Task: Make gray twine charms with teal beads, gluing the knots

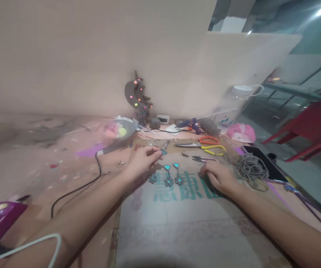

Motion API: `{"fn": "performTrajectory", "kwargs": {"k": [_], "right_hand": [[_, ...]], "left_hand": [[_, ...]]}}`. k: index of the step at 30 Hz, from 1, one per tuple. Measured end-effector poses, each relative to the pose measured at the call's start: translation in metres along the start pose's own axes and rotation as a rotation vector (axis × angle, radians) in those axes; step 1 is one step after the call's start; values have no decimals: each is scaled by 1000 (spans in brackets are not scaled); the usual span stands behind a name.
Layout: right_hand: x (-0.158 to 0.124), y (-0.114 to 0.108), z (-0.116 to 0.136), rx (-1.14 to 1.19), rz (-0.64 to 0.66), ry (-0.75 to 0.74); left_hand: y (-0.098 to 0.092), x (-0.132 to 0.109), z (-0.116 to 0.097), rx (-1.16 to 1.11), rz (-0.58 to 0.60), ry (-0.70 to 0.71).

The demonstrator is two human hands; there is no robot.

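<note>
My left hand (142,160) is pinched closed on a small teal heart-shaped piece (163,152) held just above the cardboard sheet (182,223). On the sheet below it lie teal heart-and-flower ornaments (173,175) in a row. My right hand (218,176) rests curled, knuckles up, on the sheet to the right of them, and what its fingers cover is hidden. A bundle of grey cord (249,169) lies just right of that hand.
Orange-handled scissors (205,141), yellow-handled pliers (214,149), small snips (202,159), a glue gun (189,124), a dark phone (263,163), a pink cloth (241,132), a crescent decoration (136,95) and a black cable (76,190) surround the work spot. A red chair (311,128) stands right.
</note>
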State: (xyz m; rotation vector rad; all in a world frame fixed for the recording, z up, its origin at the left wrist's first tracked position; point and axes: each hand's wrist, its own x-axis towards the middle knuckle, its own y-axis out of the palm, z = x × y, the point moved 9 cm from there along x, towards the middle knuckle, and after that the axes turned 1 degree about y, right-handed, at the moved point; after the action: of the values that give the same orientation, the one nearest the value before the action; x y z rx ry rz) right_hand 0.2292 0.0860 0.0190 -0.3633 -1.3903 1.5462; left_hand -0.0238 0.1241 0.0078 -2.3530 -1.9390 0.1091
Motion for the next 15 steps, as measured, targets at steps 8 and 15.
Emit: {"fn": "performTrajectory", "kwargs": {"k": [8, 15], "right_hand": [[-2, -12, 61, 347, 100, 125], [-7, 12, 71, 585, 235, 257]], "left_hand": [[85, -63, 1, -164, 310, -91], [93, -76, 6, 28, 375, -50]]}}
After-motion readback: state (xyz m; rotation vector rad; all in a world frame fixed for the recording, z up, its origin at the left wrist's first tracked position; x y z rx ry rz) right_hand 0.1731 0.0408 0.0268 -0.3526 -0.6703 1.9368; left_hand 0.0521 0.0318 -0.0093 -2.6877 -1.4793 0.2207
